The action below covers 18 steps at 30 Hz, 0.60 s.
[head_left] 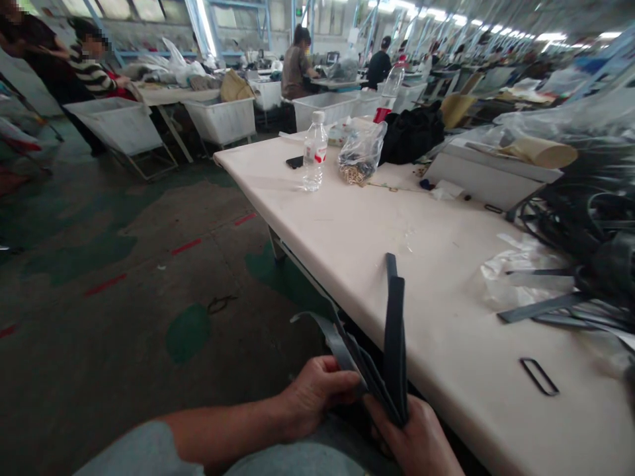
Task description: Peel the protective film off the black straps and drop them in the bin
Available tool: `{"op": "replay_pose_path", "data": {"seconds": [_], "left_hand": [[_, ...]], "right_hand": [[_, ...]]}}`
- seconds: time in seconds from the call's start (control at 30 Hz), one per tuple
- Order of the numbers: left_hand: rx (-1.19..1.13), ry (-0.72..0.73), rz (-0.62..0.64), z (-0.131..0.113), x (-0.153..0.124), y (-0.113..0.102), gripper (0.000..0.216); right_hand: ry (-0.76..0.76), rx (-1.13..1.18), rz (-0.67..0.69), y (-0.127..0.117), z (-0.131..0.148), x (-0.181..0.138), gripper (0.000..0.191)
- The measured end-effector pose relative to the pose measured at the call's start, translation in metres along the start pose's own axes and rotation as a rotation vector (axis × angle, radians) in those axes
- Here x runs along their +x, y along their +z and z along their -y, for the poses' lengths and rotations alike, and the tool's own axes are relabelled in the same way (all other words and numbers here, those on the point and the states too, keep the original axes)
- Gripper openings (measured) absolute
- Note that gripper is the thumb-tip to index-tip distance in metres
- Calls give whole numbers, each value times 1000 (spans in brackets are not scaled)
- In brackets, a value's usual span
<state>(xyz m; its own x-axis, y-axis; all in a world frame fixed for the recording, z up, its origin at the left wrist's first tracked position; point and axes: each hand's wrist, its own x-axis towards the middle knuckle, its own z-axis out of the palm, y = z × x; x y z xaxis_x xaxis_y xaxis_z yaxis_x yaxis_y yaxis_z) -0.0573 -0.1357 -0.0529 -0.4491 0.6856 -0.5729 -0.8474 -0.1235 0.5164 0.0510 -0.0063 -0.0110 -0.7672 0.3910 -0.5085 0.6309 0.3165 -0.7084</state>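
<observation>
Low in the head view, my right hand [421, 436] is closed around the lower ends of several dark grey straps [395, 330], which stick up and fan out beside the table edge. My left hand [317, 396] pinches a lighter grey strap [336, 340] of the same bunch between thumb and fingers, and its free end curls out to the left. On the table to the right lies a black rectangular ring [539, 377], apart from both hands. The lower ends of the straps are hidden in my right hand.
The pale table [342, 225] runs along my right. On it stand a plastic bottle [314, 152], a clear bag with gold-coloured pieces [362, 155], a phone [294, 162] and a heap of black straps [595, 244]. White bins [221, 122] and seated people are farther back.
</observation>
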Motion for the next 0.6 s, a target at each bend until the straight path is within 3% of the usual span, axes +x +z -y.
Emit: {"op": "replay_pose_path", "data": {"seconds": [0.07,0.23,0.4,0.5,0.6], "left_hand": [[0,9,11,-3,1,5,31],[-41,57,-168,-19,14,-11,30],[-9,-52,-87,-3,6,-4,29],[25,-104,14,5,-1,10,28],[10,-143,7,0,-2,12,22]], "right_hand": [[13,72,-30,0,6,-1,43],[34,35,-53,-15,-1,-25,43],[-17,8,-44,-13,-2,-25,41],[-23,145,-39,-6,4,-9,41],[-34,316,-132,-6,-1,-1,44]]}}
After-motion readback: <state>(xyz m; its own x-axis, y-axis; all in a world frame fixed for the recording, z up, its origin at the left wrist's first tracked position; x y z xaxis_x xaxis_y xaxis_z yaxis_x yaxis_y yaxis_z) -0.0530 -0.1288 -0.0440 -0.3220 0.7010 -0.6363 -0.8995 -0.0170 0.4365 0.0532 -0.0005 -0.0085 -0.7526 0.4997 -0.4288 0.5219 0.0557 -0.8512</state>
